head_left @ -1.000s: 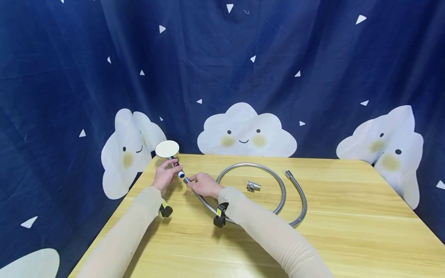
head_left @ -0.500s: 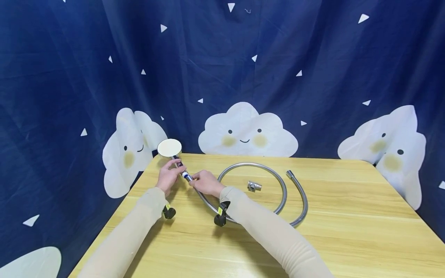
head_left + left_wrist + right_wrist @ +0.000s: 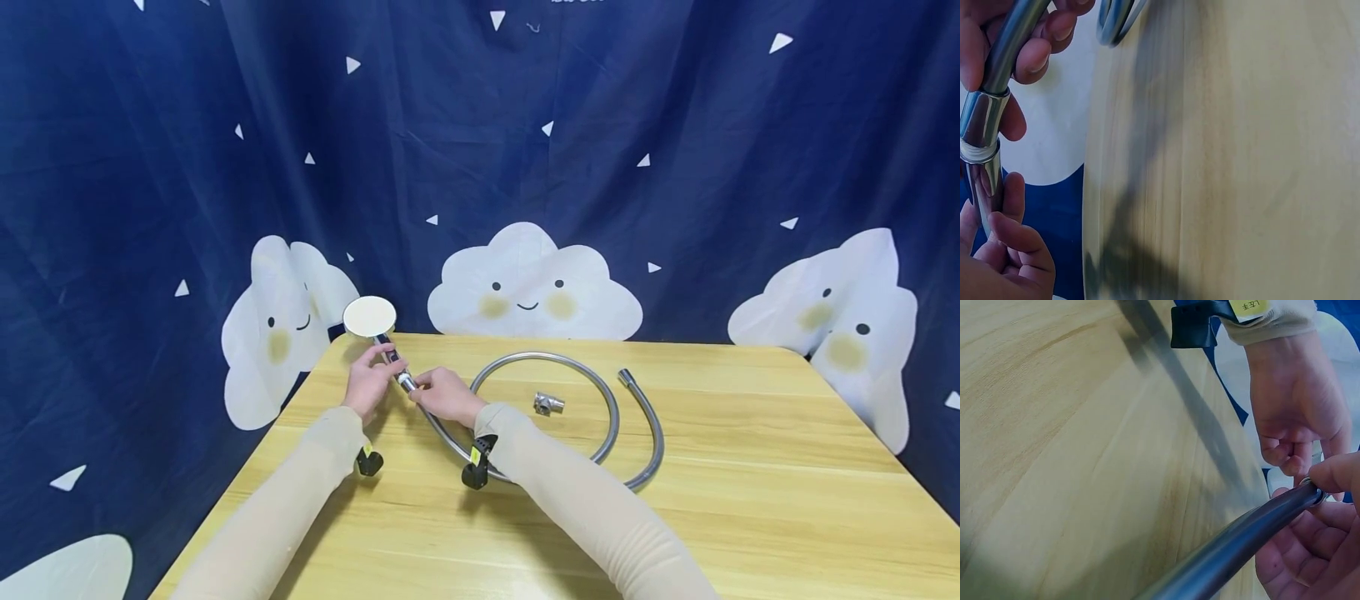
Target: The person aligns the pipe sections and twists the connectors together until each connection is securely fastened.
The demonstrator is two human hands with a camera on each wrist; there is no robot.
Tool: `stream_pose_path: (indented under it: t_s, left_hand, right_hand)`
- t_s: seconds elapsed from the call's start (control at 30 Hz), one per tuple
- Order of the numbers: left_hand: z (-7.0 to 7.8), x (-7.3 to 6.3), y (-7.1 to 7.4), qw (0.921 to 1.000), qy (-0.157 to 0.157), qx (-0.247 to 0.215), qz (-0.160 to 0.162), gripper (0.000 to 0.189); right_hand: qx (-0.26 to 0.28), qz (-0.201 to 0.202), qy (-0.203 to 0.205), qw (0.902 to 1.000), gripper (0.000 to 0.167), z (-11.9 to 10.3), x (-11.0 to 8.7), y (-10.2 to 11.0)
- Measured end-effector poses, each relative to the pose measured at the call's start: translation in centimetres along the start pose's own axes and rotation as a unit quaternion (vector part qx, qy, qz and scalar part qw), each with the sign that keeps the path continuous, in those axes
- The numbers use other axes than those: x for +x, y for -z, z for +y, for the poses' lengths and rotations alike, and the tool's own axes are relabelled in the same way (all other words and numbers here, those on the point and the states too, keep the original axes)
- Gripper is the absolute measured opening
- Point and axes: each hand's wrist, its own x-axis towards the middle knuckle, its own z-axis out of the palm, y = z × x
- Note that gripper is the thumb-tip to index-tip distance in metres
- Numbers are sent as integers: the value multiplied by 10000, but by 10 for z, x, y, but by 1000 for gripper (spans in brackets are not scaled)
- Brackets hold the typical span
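Note:
My left hand grips the handle of a shower head, its round pale face tilted up at the table's far left. With thumb and fingers, my right hand pinches one end of a grey metal shower hose. In the left wrist view, the hose's chrome nut sits in line against the chrome handle end, a narrow white ring showing between them. The right wrist view shows the hose running up into the right fingers, which hide most of the joint.
Hose coils lie across the wooden table, with its free end fitting to the right. Inside the loop lies a small chrome branched fitting. A dark blue curtain with clouds hangs behind and at the sides.
The shower head handle and the hose end were apart a second ago; now they meet end to end. The left hand has moved slightly right with the shower head, and the blue ring has disappeared from view.

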Motion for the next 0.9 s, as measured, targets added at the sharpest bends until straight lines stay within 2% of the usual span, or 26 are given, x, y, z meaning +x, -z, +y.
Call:
stream_pose_path:
  t_s: [0.47, 0.73, 0.9]
  left_hand:
    - [3, -6, -2, 9986, -472, 176, 189, 46]
    - [2, -9, -4, 9980, -431, 142, 432, 46]
    - [3, -11, -5, 9975, -445, -51, 555, 46]
  right_hand:
    - [120, 99, -10, 9999, 26, 0, 1, -3]
    - [511, 45, -37, 9987, 28, -2, -1, -1]
    - [663, 70, -47, 9978, 28, -2, 0, -2]
